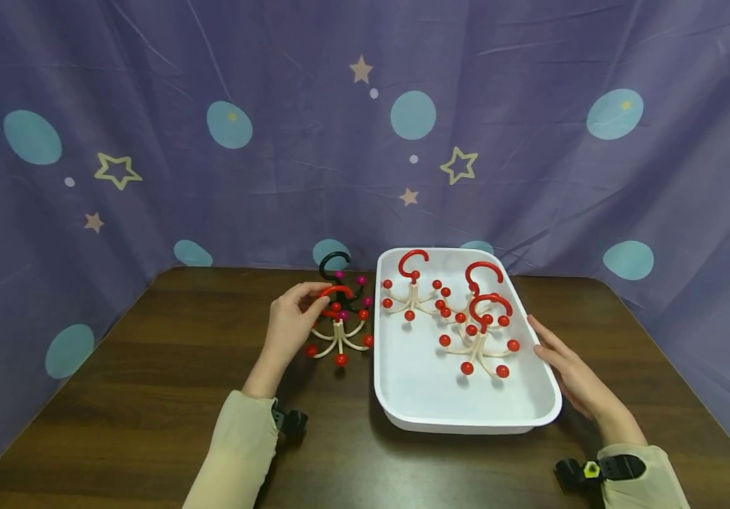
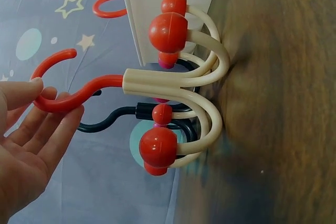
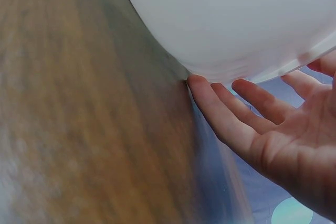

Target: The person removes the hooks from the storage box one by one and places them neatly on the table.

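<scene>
My left hand [image 1: 291, 318] pinches the red hook of a hanger [image 1: 339, 329] at the left of a white tray [image 1: 422, 389]. In the left wrist view this hanger [image 2: 151, 80] has curved cream arms tipped with red balls, low over the table. My thumb and fingers meet around the hook's bend. Close behind it is a black hanger [image 1: 334, 259] with magenta balls, partly hidden. My right hand [image 1: 571, 375] touches the tray's right side with extended fingers; in the right wrist view the fingertips lie against the tray's outer wall [image 3: 247, 24].
Inside the tray are three more red-and-cream hangers: one at the back left [image 1: 413, 295], one at the back right [image 1: 484, 267], and one in front of that [image 1: 479, 343], overlapping it. The dark wooden table [image 1: 148, 396] ends at a purple curtain [image 1: 314, 141].
</scene>
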### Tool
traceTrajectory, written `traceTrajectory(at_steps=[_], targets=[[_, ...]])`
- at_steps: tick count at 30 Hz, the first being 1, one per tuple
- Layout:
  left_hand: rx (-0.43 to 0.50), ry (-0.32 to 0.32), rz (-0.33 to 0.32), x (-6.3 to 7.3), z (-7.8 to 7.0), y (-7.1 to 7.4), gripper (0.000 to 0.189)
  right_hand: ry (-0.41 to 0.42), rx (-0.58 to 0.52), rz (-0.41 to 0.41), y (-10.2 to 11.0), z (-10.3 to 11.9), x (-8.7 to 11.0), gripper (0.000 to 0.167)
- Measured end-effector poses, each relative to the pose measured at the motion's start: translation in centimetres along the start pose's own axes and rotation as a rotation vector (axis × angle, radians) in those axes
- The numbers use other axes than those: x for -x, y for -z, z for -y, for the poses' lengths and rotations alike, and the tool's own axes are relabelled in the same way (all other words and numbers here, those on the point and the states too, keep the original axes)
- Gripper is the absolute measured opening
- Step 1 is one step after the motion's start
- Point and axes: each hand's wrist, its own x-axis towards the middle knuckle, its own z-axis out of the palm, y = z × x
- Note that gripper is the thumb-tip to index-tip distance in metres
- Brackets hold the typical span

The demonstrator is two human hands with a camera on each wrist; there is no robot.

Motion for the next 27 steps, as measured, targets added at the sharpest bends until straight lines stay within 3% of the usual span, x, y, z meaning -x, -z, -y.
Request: traceTrajectory(at_steps=[20, 27], targets=[[-0.005, -0.030, 0.011, 0.3, -0.5, 0.0, 0.021, -0.009, 0.008, 0.002, 0.0, -0.2, 0.1, 0.062], [-0.049, -0.048, 0.073, -0.2, -1.3, 0.0, 0.022, 0.003, 0.011, 0.003, 0.0, 0.1, 0.0, 0.061]])
